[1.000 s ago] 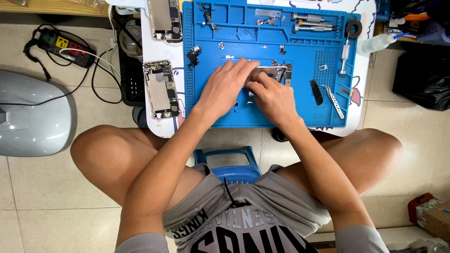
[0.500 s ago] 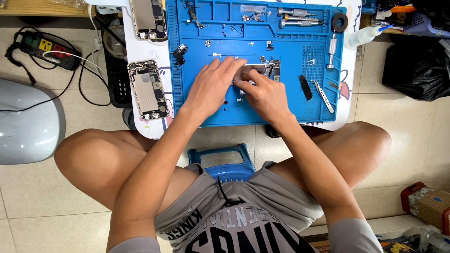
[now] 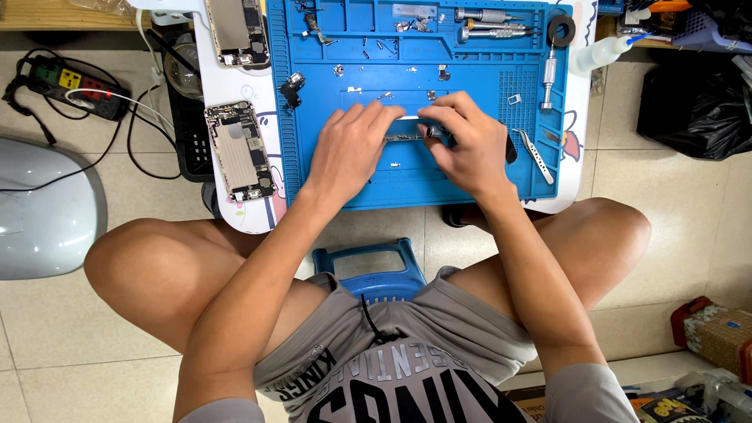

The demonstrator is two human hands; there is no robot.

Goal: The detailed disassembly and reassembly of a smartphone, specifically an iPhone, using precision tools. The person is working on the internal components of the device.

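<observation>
While both hands meet over the blue mat (image 3: 470,180), the left hand (image 3: 348,153) and right hand (image 3: 470,145) pinch a slim phone part (image 3: 407,135) between fingertips. Its long axis runs left to right, lying mid-mat, beside tweezers (image 3: 536,157).

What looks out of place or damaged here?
Nothing spilled. Two opened phones lie off the blue mat at the table edge, and small loose parts are scattered across it. Both hands hold a thin part.
</observation>
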